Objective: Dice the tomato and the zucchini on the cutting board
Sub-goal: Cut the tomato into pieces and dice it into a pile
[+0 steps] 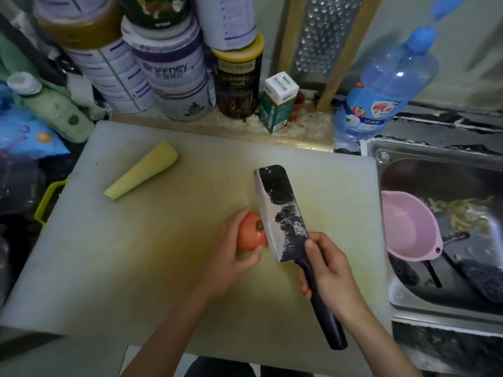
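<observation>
A red tomato (250, 232) rests on the pale cutting board (136, 254), stem side facing right. My left hand (232, 257) cups it from the left and below. My right hand (330, 270) grips the dark handle of a cleaver (280, 210). The cleaver's blade stands edge down against the tomato's right side, by the stem. A peeled zucchini piece (143, 170), pale yellow-green, lies at the board's far left, away from both hands.
Tins and jars (174, 74) crowd the back edge, with a small carton (277, 102) and a metal grater (324, 42). A blue water bottle (381, 91) stands back right. The steel sink (408, 303) on the right holds a pink bowl (408, 227) and dark utensils.
</observation>
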Motion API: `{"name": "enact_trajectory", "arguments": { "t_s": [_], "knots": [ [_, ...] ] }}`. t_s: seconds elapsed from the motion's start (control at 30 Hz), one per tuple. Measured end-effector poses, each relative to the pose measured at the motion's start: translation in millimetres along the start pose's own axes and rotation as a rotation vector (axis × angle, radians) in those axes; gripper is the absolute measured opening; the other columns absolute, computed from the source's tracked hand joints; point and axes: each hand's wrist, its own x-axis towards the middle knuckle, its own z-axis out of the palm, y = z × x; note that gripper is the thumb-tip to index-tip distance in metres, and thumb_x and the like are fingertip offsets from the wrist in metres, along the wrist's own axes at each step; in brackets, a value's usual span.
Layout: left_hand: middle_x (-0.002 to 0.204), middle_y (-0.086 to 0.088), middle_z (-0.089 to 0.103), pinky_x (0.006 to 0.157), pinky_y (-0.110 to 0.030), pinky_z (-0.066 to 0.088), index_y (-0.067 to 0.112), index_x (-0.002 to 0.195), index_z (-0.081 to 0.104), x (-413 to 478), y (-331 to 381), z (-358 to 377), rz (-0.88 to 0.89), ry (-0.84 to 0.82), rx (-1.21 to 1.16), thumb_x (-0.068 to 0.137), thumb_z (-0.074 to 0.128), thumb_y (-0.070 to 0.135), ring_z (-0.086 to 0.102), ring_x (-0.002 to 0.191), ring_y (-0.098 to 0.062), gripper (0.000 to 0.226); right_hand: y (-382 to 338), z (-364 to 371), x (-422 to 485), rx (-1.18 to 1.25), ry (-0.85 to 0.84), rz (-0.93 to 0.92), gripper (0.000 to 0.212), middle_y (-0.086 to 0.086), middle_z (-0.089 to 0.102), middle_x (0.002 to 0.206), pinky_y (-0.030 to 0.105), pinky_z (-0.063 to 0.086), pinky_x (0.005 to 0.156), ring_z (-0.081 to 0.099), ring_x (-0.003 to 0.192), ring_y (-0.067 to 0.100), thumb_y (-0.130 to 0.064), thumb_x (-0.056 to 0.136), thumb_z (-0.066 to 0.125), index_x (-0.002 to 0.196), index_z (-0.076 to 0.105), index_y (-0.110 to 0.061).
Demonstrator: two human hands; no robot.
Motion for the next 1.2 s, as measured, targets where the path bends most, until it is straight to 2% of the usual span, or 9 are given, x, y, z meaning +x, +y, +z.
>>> {"name": "enact_trajectory", "arguments": {
  "t_s": [0.1,0.17,0.3,0.5,0.73,0.9,1.03,1.13,1.2],
  "knots": [
    [0.142,0.012,0.035,0.101,-0.003,0.027,0.050,0.135,0.023,2.8,-3.8,-0.1,-0.025,-0.014,0.020,0.075,0.059,0.050,0.037,0.126,0.004,0.070,3.7,9.1,4.5,0.021,0.005,0.018,0.018,0.023,0.046,0.053,0.024,0.033,0.035,0.037,0.033,0.019,-0.012,0.102,0.034,0.098,0.046,0.002],
    [0.142,0.010,0.032,0.098,0.001,0.026,0.050,0.136,0.021,5.4,-6.6,-0.6,-0.033,-0.027,0.024,0.078,0.062,0.047,0.036,0.125,0.003,0.072,3.5,11.3,6.0,0.010,0.016,0.009,0.017,0.028,0.051,0.063,0.023,0.033,0.036,0.037,0.034,0.020,-0.012,0.102,0.034,0.095,0.044,0.000],
    [0.140,0.006,0.033,0.098,0.001,0.025,0.050,0.135,0.020,4.8,-10.1,-1.2,-0.004,-0.034,0.044,0.079,0.060,0.047,0.037,0.122,0.002,0.069,5.2,9.5,6.6,-0.056,0.037,0.011,0.018,0.037,0.047,0.064,0.024,0.034,0.037,0.037,0.036,0.021,-0.014,0.102,0.035,0.091,0.045,-0.006],
    [0.138,0.000,0.036,0.098,0.000,0.024,0.044,0.135,0.024,1.9,-11.3,-2.3,0.042,-0.031,0.053,0.079,0.054,0.048,0.037,0.121,0.000,0.064,9.5,7.8,2.6,-0.045,0.049,0.056,0.019,0.039,0.045,0.064,0.023,0.031,0.037,0.036,0.036,0.021,-0.013,0.103,0.034,0.089,0.046,-0.007],
    [0.133,0.010,0.034,0.102,-0.002,0.023,0.043,0.135,0.022,4.6,-12.1,-0.9,0.081,-0.035,0.100,0.081,0.054,0.048,0.034,0.121,0.001,0.063,3.4,15.9,2.8,-0.058,0.032,0.018,0.018,0.029,0.052,0.064,0.023,0.033,0.036,0.037,0.035,0.020,-0.012,0.102,0.034,0.089,0.045,-0.007],
    [0.132,0.007,0.035,0.102,-0.002,0.021,0.044,0.135,0.023,4.4,-13.6,4.4,0.072,-0.017,0.101,0.079,0.054,0.047,0.034,0.121,0.000,0.064,0.0,18.6,6.6,-0.107,0.067,-0.004,0.019,0.032,0.049,0.060,0.026,0.034,0.039,0.038,0.036,0.021,-0.015,0.102,0.034,0.088,0.046,-0.012],
    [0.131,0.016,0.033,0.102,-0.003,0.024,0.046,0.134,0.023,4.9,-15.8,5.4,0.069,-0.012,0.076,0.079,0.054,0.048,0.035,0.120,0.001,0.064,-2.4,20.5,5.2,-0.102,0.077,0.002,0.019,0.032,0.047,0.057,0.025,0.034,0.036,0.038,0.035,0.020,-0.014,0.102,0.034,0.088,0.046,-0.010],
    [0.130,0.013,0.035,0.102,-0.006,0.028,0.047,0.134,0.023,4.4,-16.7,4.5,0.053,-0.029,0.065,0.078,0.054,0.049,0.037,0.120,-0.002,0.064,-2.4,20.3,2.4,-0.075,0.090,0.013,0.019,0.032,0.043,0.053,0.024,0.032,0.035,0.036,0.033,0.020,-0.012,0.102,0.033,0.089,0.046,-0.009],
    [0.131,0.022,0.032,0.101,-0.006,0.029,0.048,0.133,0.023,4.4,-17.2,3.9,0.046,-0.028,0.051,0.077,0.055,0.049,0.038,0.119,-0.001,0.064,-2.2,19.8,1.9,-0.076,0.097,0.014,0.019,0.031,0.041,0.051,0.023,0.032,0.034,0.035,0.032,0.020,-0.012,0.102,0.033,0.088,0.046,-0.009]
  ]
}}
